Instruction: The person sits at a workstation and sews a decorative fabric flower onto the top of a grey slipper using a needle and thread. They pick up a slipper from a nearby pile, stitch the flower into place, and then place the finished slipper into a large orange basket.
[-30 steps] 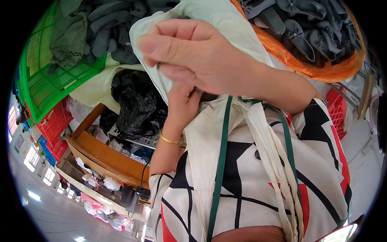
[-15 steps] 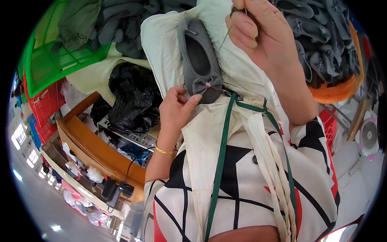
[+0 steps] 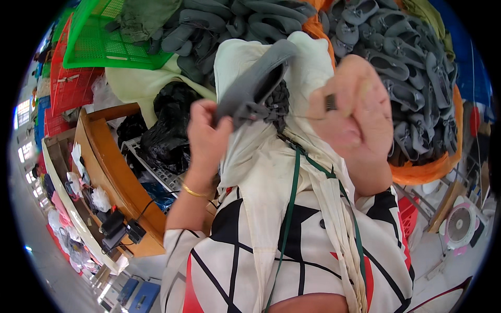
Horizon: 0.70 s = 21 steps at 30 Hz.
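Observation:
My left hand grips a grey slip-on shoe by its toe end, thumb beside the grey bow. The shoe is tilted, heel up and to the right, its opening facing right. It is held above the cream cloth over my lap. Right of the shoe, my right hand is raised with fingers curled, smeared by motion. A dark ribbed band, like a thimble ring, sits on one finger. A thin line, thread or needle, runs from this hand toward the shoe; its kind is unclear. A dark bunched clump lies behind the shoe.
Many similar grey shoes fill an orange-lined container at the right, and more are heaped at the far side. At the left are a green basket, a black plastic bag and a wooden drawer. A fan stands at right.
My left hand has lifted the shoe off the cloth and tipped it onto its side, heel to the right. My right hand has come down and nearer to me. The view has shifted.

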Motion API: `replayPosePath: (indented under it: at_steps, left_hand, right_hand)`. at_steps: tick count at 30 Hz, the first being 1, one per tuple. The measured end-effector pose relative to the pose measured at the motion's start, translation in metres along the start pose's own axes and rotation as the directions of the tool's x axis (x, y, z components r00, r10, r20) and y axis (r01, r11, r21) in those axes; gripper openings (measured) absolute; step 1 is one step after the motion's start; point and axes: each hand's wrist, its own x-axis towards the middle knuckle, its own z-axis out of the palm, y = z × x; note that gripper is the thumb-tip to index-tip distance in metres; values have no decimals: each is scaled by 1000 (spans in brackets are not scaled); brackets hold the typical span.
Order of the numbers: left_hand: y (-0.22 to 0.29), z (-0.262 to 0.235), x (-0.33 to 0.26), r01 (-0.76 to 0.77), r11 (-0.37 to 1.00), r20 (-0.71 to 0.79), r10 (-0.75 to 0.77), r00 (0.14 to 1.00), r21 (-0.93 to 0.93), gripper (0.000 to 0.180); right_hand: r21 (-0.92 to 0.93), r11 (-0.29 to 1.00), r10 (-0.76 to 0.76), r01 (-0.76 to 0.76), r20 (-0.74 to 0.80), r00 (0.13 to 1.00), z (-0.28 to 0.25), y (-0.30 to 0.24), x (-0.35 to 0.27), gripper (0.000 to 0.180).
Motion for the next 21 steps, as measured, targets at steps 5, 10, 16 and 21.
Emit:
replayPosePath:
  at_steps: [5, 10, 16, 21]
  left_hand:
    - [53, -75, 105, -59, 998, 296, 57, 954, -3, 30]
    - [70, -55, 169, -310, 916, 752, 15, 659, 255, 26]
    - [1, -4, 159, -585, 746, 236, 536, 811, 316, 19]
    - [1, -22, 127, -426, 849, 295, 340, 893, 313, 25]
  right_hand:
    - [9, 999, -51, 51, -64, 997, -20, -12, 0, 24]
    - [133, 991, 46, -15, -232, 972, -34, 0, -8, 24]
    - [31, 992, 125, -125, -454, 882, -83, 29, -8, 20]
    - [-87, 962, 163, -259, -577, 800, -102, 59, 7, 11]
